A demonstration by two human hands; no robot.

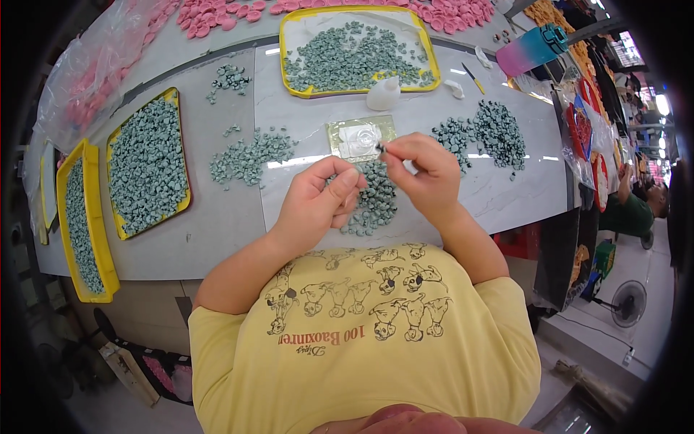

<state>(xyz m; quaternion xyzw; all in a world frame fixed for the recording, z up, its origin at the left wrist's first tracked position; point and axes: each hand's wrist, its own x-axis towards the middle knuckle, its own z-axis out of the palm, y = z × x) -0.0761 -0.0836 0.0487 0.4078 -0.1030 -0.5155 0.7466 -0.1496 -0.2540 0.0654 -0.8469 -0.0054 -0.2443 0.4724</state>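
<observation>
My right hand point(428, 173) pinches a small dark green piece point(381, 147) between thumb and fingertips. Close by on the left, my left hand point(319, 197) is curled closed with its thumb over the fingers; whatever it may hold is hidden. Under and between the hands lies a pile of small grey-green pieces point(377, 206). Just beyond the fingertips sits a flat, clear square plate point(335, 132) with a white patch on it. A white squeeze bottle point(383, 95) stands behind that plate.
Loose green heaps lie left point(249, 158) and right point(499, 134). A yellow-rimmed tray point(285, 54) of pieces is at the back, with more trays point(112, 278) at left. A pen-like tool point(473, 77) and bottle point(531, 50) stand back right. Pink pieces point(210, 16) line the far edge.
</observation>
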